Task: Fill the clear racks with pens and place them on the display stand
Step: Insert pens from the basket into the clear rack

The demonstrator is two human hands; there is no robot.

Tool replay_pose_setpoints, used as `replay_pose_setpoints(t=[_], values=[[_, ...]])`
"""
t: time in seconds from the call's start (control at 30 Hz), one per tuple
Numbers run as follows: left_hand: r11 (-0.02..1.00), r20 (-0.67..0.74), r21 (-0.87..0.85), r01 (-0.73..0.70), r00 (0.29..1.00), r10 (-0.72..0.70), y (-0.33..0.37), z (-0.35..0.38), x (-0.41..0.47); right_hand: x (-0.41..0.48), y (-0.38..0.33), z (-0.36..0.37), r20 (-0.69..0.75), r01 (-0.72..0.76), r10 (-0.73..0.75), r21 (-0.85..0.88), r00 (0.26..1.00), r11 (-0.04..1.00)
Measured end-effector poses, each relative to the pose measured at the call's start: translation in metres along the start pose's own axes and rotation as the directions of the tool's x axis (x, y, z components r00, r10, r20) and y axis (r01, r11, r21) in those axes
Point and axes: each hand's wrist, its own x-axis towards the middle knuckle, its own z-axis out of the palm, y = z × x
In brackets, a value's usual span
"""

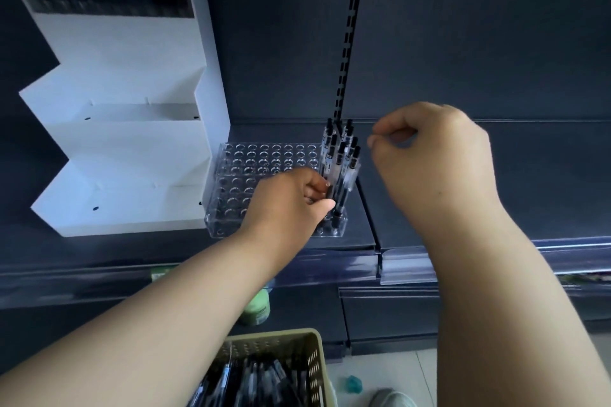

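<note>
clear rack (pixel 264 168): transparent plastic block, top face a grid of round holes, most of them empty. it sits on the dark shelf (pixel 429 182), just beside the right edge of the white stepped display stand (pixel 132 142). the stand's lower tiers are bare; the top tier holds a dark row, too blurred to make out.

pens (pixel 342 155): a small cluster stands upright in the holes at the rack's right end. clear barrels, black caps and black grips, pale label bands on the barrels.

left hand (pixel 291 205): over the rack's front right part, fingers and thumb closed around the lower barrel of one upright pen at the near corner, its tip down at a hole.

right hand (pixel 436 155): raised above the shelf right of the pens, apart from them. fingers curled, thumb and forefinger tips pinched together, nothing visible between them.

tan slotted basket (pixel 314 370) at the bottom edge, holding loose pens of the same kind.
</note>
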Motion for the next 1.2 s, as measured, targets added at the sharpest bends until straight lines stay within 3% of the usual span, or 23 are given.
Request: replay_pose_setpoints(t=[0.43, 0.83, 1.07, 1.2], values=[[0.998, -0.044, 0.059, 0.0, 0.999, 0.003, -0.004, 0.004, -0.011, -0.012, 0.004, 0.0, 0.09, -0.013, 0.017, -0.045, 0.996, 0.999], [0.997, -0.018, -0.003, 0.074, 0.997, -0.074, -0.004, -0.003, -0.008, -0.015, 0.002, 0.003, 0.1, 0.019, -0.012, -0.065, 0.995, 0.998], [0.977, -0.113, 0.21, -0.024, 0.992, 0.048, -0.013, -0.055, -0.054, -0.044, -0.009, 0.009, 0.135, 0.119, -0.105, -0.107, 0.985, 0.987], [0.907, -0.09, 0.418, -0.044, 0.992, 0.09, -0.03, -0.089, -0.108, -0.074, -0.023, 0.015, 0.293, 0.211, -0.172, -0.109, 0.941, 0.971]])
